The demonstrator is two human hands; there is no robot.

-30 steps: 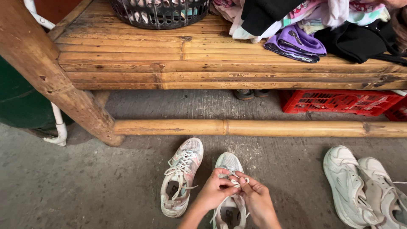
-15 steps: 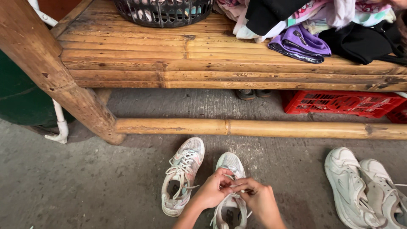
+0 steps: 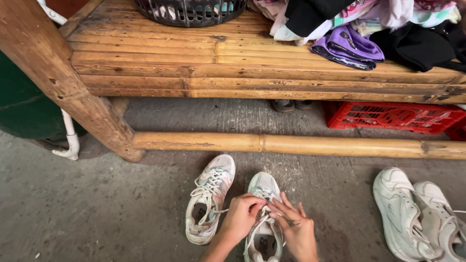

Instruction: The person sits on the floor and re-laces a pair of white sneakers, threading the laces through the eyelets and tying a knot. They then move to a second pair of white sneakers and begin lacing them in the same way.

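- here, left hand (image 3: 241, 217) fingers pinched on the white lace (image 3: 262, 219) of the mint sneaker (image 3: 263, 213).
- right hand (image 3: 296, 229) at 3 o'clock, fingers spread, touching that lace.
- matching sneaker (image 3: 209, 198) at 9 o'clock.

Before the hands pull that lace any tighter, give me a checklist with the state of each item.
1. Both hands on the lace: left hand and right hand meet over the sneaker. Ok.
2. Sneaker flat on the concrete floor, toe toward the bamboo bench. Ok.
3. Lace held by the fingers: ok; which hand pinches which end: cannot tell.
4. Knot finished: cannot tell, fingers cover it.
5. Other sneaker beside it, apart from the hands, its laces loose. Not ok.
6. White pair to the right, out of the way. Ok.
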